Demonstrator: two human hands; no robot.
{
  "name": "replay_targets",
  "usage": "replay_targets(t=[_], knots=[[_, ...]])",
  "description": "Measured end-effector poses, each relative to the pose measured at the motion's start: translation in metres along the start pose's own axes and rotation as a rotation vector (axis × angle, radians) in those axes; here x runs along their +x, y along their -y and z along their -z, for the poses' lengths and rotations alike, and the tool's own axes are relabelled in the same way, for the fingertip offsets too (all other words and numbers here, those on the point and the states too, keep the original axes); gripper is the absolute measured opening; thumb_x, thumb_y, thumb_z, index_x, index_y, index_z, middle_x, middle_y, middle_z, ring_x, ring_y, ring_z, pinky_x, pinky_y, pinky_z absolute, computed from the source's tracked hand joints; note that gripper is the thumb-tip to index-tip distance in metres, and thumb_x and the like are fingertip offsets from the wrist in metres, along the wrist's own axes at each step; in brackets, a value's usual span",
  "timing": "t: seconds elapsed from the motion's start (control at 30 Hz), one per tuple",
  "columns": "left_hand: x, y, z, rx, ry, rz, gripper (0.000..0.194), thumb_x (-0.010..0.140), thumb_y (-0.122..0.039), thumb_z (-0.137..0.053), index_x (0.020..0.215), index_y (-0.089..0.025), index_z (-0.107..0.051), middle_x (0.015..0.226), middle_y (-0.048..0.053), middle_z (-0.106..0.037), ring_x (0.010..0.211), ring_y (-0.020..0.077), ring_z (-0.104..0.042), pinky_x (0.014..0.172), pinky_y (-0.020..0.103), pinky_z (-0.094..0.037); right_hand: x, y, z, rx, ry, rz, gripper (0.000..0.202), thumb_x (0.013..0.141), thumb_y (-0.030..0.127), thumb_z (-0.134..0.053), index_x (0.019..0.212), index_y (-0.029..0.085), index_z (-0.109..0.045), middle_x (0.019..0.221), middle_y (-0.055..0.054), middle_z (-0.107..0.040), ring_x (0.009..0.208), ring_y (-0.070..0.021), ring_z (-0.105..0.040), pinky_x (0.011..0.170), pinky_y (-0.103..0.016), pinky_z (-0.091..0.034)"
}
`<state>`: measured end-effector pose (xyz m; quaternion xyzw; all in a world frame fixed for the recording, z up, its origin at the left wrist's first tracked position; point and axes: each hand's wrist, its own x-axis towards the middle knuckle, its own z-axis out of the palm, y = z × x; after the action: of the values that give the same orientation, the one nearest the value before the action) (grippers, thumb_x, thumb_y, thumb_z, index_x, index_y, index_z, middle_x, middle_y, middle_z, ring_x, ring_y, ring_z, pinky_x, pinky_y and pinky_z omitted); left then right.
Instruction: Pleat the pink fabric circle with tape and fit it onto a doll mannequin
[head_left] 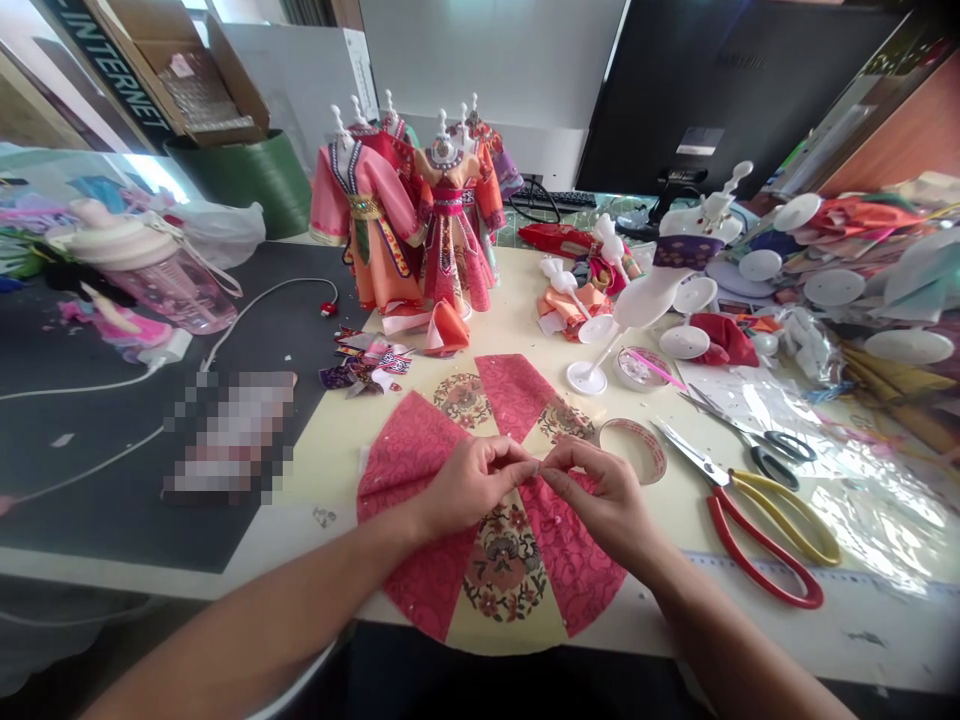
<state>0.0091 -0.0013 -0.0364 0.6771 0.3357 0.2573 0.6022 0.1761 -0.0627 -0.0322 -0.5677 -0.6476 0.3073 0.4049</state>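
A round paper piece (pixel 420 450) with pink and cream floral wedges lies flat on the cream table (pixel 330 440) in front of me. My left hand (pixel 469 480) and my right hand (pixel 600 500) meet over its middle, fingertips pinched together on something small and thin, too small to make out. A roll of clear tape (pixel 636 445) sits just right of my right hand. Large scissors with red and yellow handles (pixel 757 520) lie further right.
Dressed miniature mannequins in pink, orange and red costumes (pixel 409 210) stand at the back. A bare white mannequin stand (pixel 637 300) leans at right among several white bases and fabric scraps. Small black scissors (pixel 765 445), a pink bottle (pixel 150 270), a white cable (pixel 247 310) and a monitor (pixel 720 90) surround the work area.
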Motion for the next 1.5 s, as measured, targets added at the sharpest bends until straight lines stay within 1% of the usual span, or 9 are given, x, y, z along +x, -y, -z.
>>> replay_targets(t=[0.17,0.27,0.4,0.57,0.8,1.03,1.2,1.37,1.5], knots=[[0.000,0.003,0.000,-0.072,0.031,0.045,0.029,0.080,-0.040,-0.062,0.079,-0.011,-0.064,0.068,0.001,-0.060,0.060,0.0093,-0.052,0.056,0.020,-0.040,0.001,0.001,0.000,0.034,0.021,-0.052,0.014,0.083,0.023,-0.057,0.070,0.019,-0.059,0.068,0.002,-0.060,0.065,-0.0114,-0.054,0.063,-0.025,-0.041],[0.000,0.004,-0.001,-0.033,0.035,0.058,0.029,0.080,-0.041,-0.062,0.081,-0.012,-0.064,0.069,0.002,-0.060,0.058,0.0094,-0.050,0.052,0.020,-0.039,0.001,0.001,0.000,0.024,0.047,-0.063,0.014,0.084,0.023,-0.055,0.071,0.019,-0.058,0.068,0.001,-0.059,0.066,-0.0117,-0.053,0.063,-0.025,-0.040],[-0.001,0.005,-0.002,0.138,0.002,-0.018,0.024,0.082,-0.036,-0.060,0.081,-0.012,-0.065,0.073,0.003,-0.063,0.064,0.0112,-0.053,0.055,0.021,-0.040,-0.001,0.001,-0.002,-0.014,0.080,-0.101,0.015,0.085,0.023,-0.053,0.071,0.019,-0.055,0.070,0.001,-0.058,0.068,-0.0129,-0.052,0.065,-0.027,-0.040],[-0.003,0.006,-0.002,0.197,0.008,-0.084,0.019,0.082,-0.030,-0.060,0.076,-0.012,-0.062,0.071,0.002,-0.061,0.063,0.0106,-0.052,0.056,0.021,-0.039,-0.003,0.000,-0.001,-0.006,0.153,-0.141,0.019,0.088,0.027,-0.049,0.071,0.020,-0.051,0.070,0.001,-0.056,0.069,-0.0130,-0.050,0.065,-0.027,-0.039],[-0.001,0.006,0.001,-0.078,0.077,0.091,0.024,0.078,-0.036,-0.065,0.075,-0.012,-0.058,0.064,-0.001,-0.054,0.059,0.0088,-0.048,0.054,0.020,-0.039,-0.001,0.002,0.000,0.023,0.174,-0.113,0.017,0.089,0.025,-0.048,0.073,0.019,-0.051,0.072,0.001,-0.055,0.069,-0.0123,-0.049,0.066,-0.026,-0.039],[-0.001,0.004,0.000,-0.151,0.085,0.138,0.028,0.076,-0.039,-0.066,0.074,-0.012,-0.058,0.064,-0.001,-0.052,0.058,0.0081,-0.046,0.054,0.020,-0.038,-0.002,0.002,0.000,0.047,0.176,-0.089,0.019,0.090,0.026,-0.047,0.072,0.019,-0.050,0.072,0.001,-0.055,0.068,-0.0125,-0.049,0.065,-0.027,-0.040],[-0.002,0.003,-0.001,-0.168,0.086,0.133,0.024,0.078,-0.035,-0.064,0.072,-0.012,-0.056,0.063,-0.002,-0.050,0.056,0.0074,-0.044,0.053,0.020,-0.036,-0.002,0.004,0.000,0.052,0.183,-0.098,0.019,0.090,0.027,-0.047,0.073,0.019,-0.049,0.072,0.001,-0.054,0.069,-0.0125,-0.048,0.064,-0.027,-0.038],[0.002,0.004,0.005,-0.118,-0.032,0.082,0.022,0.083,-0.032,-0.058,0.072,-0.013,-0.055,0.065,-0.002,-0.051,0.061,0.0086,-0.047,0.060,0.022,-0.039,-0.004,0.004,0.002,0.141,0.223,-0.091,0.020,0.090,0.028,-0.047,0.072,0.019,-0.048,0.071,0.002,-0.051,0.068,-0.0114,-0.046,0.063,-0.026,-0.038],[0.003,0.001,0.012,-0.141,-0.122,0.021,0.019,0.085,-0.029,-0.055,0.077,-0.012,-0.056,0.071,0.000,-0.056,0.068,0.0096,-0.052,0.069,0.024,-0.043,-0.002,-0.001,0.007,0.228,0.133,-0.125,0.018,0.087,0.032,-0.052,0.077,0.018,-0.056,0.071,0.001,-0.053,0.066,-0.0112,-0.048,0.061,-0.026,-0.040]])
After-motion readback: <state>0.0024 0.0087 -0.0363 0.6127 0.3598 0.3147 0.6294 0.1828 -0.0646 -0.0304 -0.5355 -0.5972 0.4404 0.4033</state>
